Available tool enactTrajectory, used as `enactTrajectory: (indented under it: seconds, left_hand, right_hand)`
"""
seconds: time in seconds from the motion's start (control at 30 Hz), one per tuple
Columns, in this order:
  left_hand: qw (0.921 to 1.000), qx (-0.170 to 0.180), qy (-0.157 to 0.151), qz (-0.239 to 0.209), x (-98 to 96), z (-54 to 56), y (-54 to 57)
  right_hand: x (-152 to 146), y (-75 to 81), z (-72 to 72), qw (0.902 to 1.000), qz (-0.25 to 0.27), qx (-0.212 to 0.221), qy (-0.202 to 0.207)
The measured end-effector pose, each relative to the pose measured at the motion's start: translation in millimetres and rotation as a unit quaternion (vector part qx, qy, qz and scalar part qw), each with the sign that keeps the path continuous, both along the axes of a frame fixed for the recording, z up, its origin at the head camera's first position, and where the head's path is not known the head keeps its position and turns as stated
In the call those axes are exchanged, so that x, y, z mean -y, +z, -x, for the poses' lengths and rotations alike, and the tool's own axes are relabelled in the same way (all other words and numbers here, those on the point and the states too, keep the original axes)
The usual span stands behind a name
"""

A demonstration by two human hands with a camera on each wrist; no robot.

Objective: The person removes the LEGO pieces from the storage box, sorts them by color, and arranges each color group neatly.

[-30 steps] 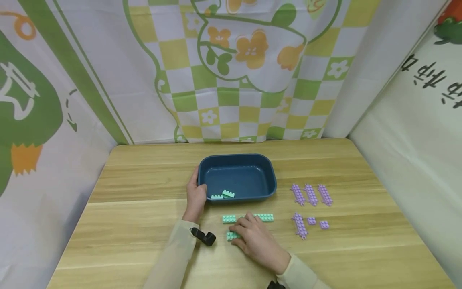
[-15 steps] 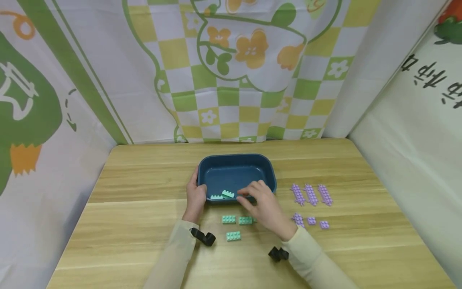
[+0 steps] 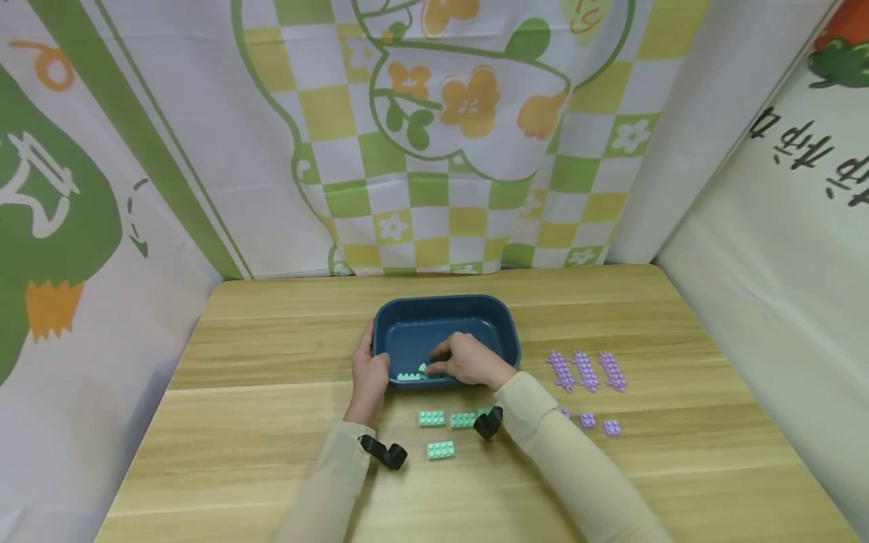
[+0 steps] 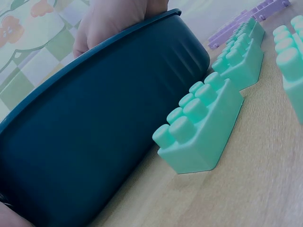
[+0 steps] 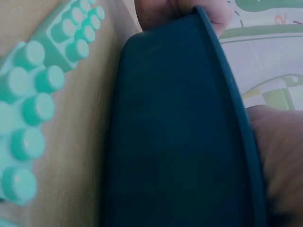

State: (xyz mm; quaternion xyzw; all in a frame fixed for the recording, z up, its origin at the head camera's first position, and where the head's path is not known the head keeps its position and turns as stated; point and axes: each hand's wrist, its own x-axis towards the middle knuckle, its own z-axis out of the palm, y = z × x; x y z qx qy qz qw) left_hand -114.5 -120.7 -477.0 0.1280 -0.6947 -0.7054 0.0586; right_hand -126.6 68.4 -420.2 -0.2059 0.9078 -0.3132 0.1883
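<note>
A dark blue rectangular plastic bin [image 3: 400, 305] sits mid-table, and two mint-green building bricks are visible inside, at its near left corner. My left hand [image 3: 369, 377] grips the bin's left end, thumb at the rim, fingers along the outer wall. Reaching over the near rim, my right hand [image 3: 468, 360] has thumb and fingers together at a green building brick [image 3: 422, 369], which it partly covers. Another green brick [image 3: 409, 376] lies to its left. In both wrist views the bin's wall [image 4: 99, 113] hides what the right fingers do inside.
Green bricks [image 3: 432, 418] stand in a row before the bin, one partly behind the right wrist's camera. Another green brick [image 3: 440, 450] lies nearer. Purple long bricks [image 3: 585, 371] and small purple bricks [image 3: 588, 421] are at the right. A patterned curtain [image 3: 434, 188] hangs behind the table.
My right hand has moved from the green bricks on the table, over the near rim, to the brick inside the bin. My left hand has stayed on the bin.
</note>
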Motion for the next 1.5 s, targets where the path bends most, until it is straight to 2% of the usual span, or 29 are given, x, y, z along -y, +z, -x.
enactTrajectory:
  seconds: [0.17, 0.43, 0.77, 1.0, 1.33, 1.5]
  left_hand:
    - [1.0000, 0.000, 0.004, 0.005, -0.2, -0.8, 1.0]
    - [1.0000, -0.002, 0.006, 0.007, -0.1, 0.0, -0.1]
    - [0.9999, -0.009, 0.005, 0.003, -0.5, -0.5, -0.8]
    - [1.0000, -0.003, 0.000, 0.002, -0.7, 0.2, -0.4]
    - [1.0000, -0.006, 0.000, -0.002, -0.4, 0.9, 1.2]
    - [1.0000, -0.008, 0.002, -0.004, -0.4, -0.3, 0.7]
  right_hand:
    - [1, -3.6, 4.4, 0.9999, -0.008, 0.011, 0.000]
    - [1, -6.4, 8.3, 0.9995, -0.014, 0.013, 0.024]
    - [2, -5.4, 10.8, 0.9988, -0.020, 0.033, 0.032]
    - [3, -4.3, 10.9, 0.9985, -0.017, 0.017, 0.048]
    - [4, -1.1, 12.2, 0.9986, -0.030, 0.013, 0.043]
    - [1, -0.3, 9.2, 0.9982, -0.032, -0.043, 0.027]
